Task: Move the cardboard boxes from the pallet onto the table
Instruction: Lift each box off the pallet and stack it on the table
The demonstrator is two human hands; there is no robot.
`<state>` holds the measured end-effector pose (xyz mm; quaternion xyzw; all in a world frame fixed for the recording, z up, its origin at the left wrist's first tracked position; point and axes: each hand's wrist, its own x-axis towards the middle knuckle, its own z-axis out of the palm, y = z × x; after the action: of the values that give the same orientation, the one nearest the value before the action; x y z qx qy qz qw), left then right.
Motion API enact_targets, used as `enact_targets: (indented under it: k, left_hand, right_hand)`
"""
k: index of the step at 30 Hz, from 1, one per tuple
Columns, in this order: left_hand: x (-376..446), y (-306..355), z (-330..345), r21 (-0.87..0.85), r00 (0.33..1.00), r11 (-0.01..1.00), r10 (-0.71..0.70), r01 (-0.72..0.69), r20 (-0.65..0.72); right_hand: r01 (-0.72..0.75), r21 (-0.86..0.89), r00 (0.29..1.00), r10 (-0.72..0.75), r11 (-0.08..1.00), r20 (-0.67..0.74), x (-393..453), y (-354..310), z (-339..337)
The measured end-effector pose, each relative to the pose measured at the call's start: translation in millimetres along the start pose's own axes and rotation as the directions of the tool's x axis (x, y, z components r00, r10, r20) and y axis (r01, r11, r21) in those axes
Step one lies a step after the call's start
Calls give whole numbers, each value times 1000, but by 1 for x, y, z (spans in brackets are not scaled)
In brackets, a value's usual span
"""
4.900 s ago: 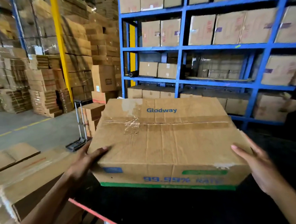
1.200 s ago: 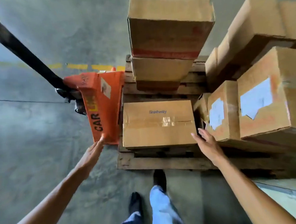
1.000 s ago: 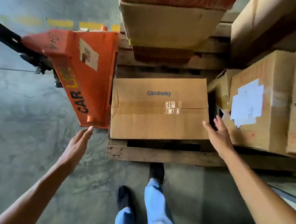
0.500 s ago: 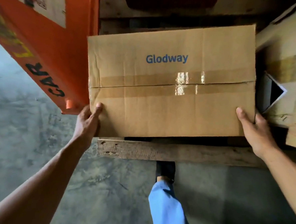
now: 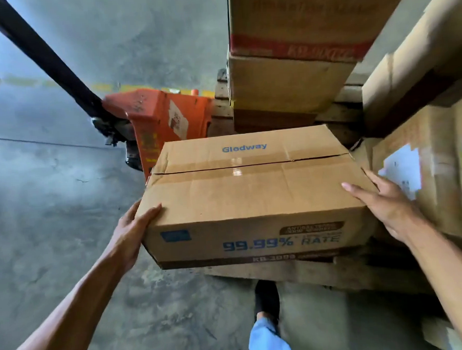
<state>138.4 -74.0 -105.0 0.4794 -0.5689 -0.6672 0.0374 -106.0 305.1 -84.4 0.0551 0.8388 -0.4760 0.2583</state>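
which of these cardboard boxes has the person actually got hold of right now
The Glodway box, printed "99.99% RATE", held between the left hand and right hand. The other boxes go untouched.

The light is soft and a bit dim, brighter and bluish on the floor (image 5: 49,186) at the left. The tape (image 5: 236,171) on the box (image 5: 252,195) shines. Dark shadows sit under the boxes. The edges look bent and blurry.
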Motion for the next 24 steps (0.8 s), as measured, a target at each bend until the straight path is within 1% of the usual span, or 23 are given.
enact_targets:
  k: [3, 6, 8, 10, 12, 14, 16, 18, 22, 24]
  left_hand:
    - [-72, 54, -49, -84, 987, 984, 161, -158, 21]
    - [-152, 103, -95, -167, 942, 933, 331, -318, 57]
    - [-201, 133, -116, -212, 902, 890, 425, -403, 71]
    - [-248, 163, -131, -262, 848, 835, 521, -483, 99]
    - [-287, 192, -134, -292, 796, 792, 590, -536, 138]
    - [-330, 222, -127, -346, 733, 741, 655, -576, 182]
    - [-364, 244, -113, -396, 656, 689, 716, -607, 241]
    - [-396, 264, -91, -440, 573, 645, 761, -625, 303]
    - [-457, 291, -26, -537, 420, 599, 801, -594, 428]
    - [-490, 295, 12, -572, 323, 563, 821, -596, 471]
  right_hand:
    - [169, 25, 984, -168, 985, -56, -99, -66, -18]
    - [362, 73, 923, -346, 929, -171, -213, -123, -39]
    - [448, 99, 874, -412, 888, -258, -283, -156, -54]
    - [515, 100, 821, -457, 851, -342, -349, -180, -78]
    - [571, 98, 774, -495, 815, -396, -405, -199, -105]
    - [631, 60, 708, -543, 773, -451, -465, -216, -136]
    - [699, 16, 616, -591, 715, -520, -517, -226, -171]
    - [742, -34, 521, -609, 669, -598, -562, -230, -206]
    - [756, -115, 368, -564, 644, -739, -650, -210, -272]
    - [747, -160, 301, -542, 646, -784, -691, -186, -304]
